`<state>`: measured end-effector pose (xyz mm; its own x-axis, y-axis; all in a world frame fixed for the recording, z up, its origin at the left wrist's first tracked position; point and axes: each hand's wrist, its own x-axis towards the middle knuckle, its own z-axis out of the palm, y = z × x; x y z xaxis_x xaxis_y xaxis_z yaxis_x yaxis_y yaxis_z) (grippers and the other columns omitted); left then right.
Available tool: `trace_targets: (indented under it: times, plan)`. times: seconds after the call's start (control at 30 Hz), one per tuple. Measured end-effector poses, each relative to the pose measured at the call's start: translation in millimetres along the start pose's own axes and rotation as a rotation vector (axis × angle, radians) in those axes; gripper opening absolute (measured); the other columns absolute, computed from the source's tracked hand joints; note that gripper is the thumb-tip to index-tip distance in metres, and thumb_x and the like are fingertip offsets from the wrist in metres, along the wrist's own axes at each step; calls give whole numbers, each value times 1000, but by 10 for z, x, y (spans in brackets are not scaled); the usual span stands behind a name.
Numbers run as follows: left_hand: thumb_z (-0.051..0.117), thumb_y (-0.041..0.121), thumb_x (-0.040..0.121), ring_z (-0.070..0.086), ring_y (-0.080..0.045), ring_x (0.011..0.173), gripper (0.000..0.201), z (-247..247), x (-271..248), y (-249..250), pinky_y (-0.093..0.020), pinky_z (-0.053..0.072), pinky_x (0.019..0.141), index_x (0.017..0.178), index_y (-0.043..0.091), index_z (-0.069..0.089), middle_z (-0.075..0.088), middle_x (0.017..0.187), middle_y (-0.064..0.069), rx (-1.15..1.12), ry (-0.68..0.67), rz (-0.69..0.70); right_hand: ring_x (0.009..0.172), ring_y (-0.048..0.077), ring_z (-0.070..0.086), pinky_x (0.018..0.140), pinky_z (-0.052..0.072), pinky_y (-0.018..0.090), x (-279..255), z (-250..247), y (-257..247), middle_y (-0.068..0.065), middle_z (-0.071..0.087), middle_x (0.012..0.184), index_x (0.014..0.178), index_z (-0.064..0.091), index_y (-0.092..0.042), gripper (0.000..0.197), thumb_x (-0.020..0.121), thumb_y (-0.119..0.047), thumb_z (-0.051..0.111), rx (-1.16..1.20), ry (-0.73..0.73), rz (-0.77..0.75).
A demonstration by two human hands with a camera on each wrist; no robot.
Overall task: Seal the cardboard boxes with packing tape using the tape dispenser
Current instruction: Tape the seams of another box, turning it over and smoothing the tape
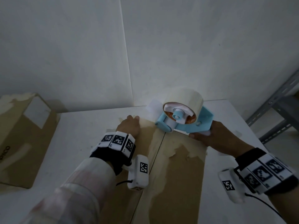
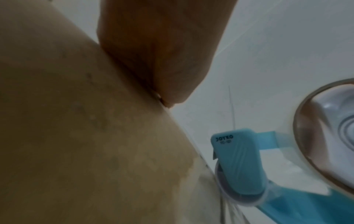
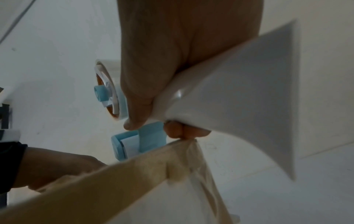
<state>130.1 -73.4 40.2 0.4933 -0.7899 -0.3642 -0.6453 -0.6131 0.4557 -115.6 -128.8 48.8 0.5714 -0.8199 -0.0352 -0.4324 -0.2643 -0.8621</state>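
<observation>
Right hand (image 1: 213, 135) grips the tape dispenser (image 1: 182, 117) at the box (image 1: 174, 167) seam's far end; left hand (image 1: 129, 126) apparently presses flat beside it.

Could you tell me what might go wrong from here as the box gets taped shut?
1. The tape dispenser sits at the far end of the box slightly right of the seam, so the strip may run off-centre.
2. The left hand lies flat beside the dispenser's front end; it could catch on the tape or cutter.
3. Torn old tape by the seam may weaken the new strip's hold.
</observation>
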Motion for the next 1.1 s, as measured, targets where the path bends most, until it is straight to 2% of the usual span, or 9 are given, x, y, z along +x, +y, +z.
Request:
trace_targets:
  times: [0.17, 0.33, 0.47, 0.67, 0.77, 0.87, 0.93, 1.03, 1.1]
  plan:
    - [16, 24, 101, 41, -37, 125, 43, 1, -42, -4, -43, 34, 104, 132, 0, 35, 38, 138, -23, 43, -11, 15, 70, -23, 54, 56, 41, -1, 16, -62, -69, -22, 59, 85, 81, 55, -44, 26, 77, -23, 70, -131, -74, -24]
    - [17, 35, 100, 48, -38, 117, 48, 43, 41, -102, -40, 36, 96, 124, 1, 40, 48, 131, -24, -3, 4, 20, 62, -17, 56, 50, 39, 2, 48, -122, -135, -15, 62, 76, 80, 60, -38, 12, 78, -31, 69, -202, -117, -3]
    - [18, 34, 100, 49, -38, 114, 47, 57, 69, -112, -39, 37, 92, 121, 0, 41, 50, 128, -25, -11, 5, 40, 60, -15, 55, 50, 39, 3, 51, -144, -139, -15, 62, 71, 75, 58, -37, 12, 77, -32, 69, -262, -121, -5]
    - [17, 36, 100, 48, -39, 114, 48, 67, 110, -155, -40, 36, 94, 120, -1, 42, 50, 127, -27, -23, 11, 77, 57, -17, 54, 51, 39, 3, -85, -300, -117, -38, 56, 56, 69, 50, -40, 23, 80, -29, 67, -323, -146, -14]
    - [18, 36, 100, 48, -39, 115, 49, 70, 119, -177, -39, 36, 94, 121, -2, 42, 49, 128, -28, -24, 15, 83, 59, -18, 53, 51, 40, 2, -157, -378, -114, -20, 59, 59, 73, 51, -41, 23, 81, -27, 67, -342, -143, 3]
    - [18, 36, 100, 47, -40, 116, 50, 81, 128, -168, -40, 35, 94, 120, -3, 42, 49, 128, -29, -14, 16, 80, 64, -20, 54, 53, 41, 2, -301, -490, -73, -23, 61, 62, 77, 51, -44, 26, 81, -23, 67, -338, -136, 19]
    - [18, 37, 100, 47, -41, 116, 50, 83, 142, -184, -40, 35, 94, 121, -3, 42, 48, 128, -30, -8, 11, 72, 65, -20, 54, 52, 40, 2, -400, -552, -27, -36, 60, 61, 78, 54, -41, 26, 80, -19, 68, -312, -128, 30]
    - [19, 39, 99, 46, -41, 119, 52, 68, 149, -176, -41, 35, 97, 126, -2, 39, 46, 131, -30, 3, 9, 61, 65, -24, 51, 54, 39, 0, -474, -559, 40, -25, 54, 58, 91, 66, -21, 14, 80, -13, 68, -385, -104, -20]
    - [23, 43, 98, 38, -40, 128, 57, 50, 107, -150, -44, 31, 104, 139, 4, 27, 34, 143, -27, 28, -14, 55, 63, -23, 50, 53, 39, 1, -470, -534, 67, -23, 49, 72, 101, 65, -13, 20, 81, -17, 67, -410, -99, -22]
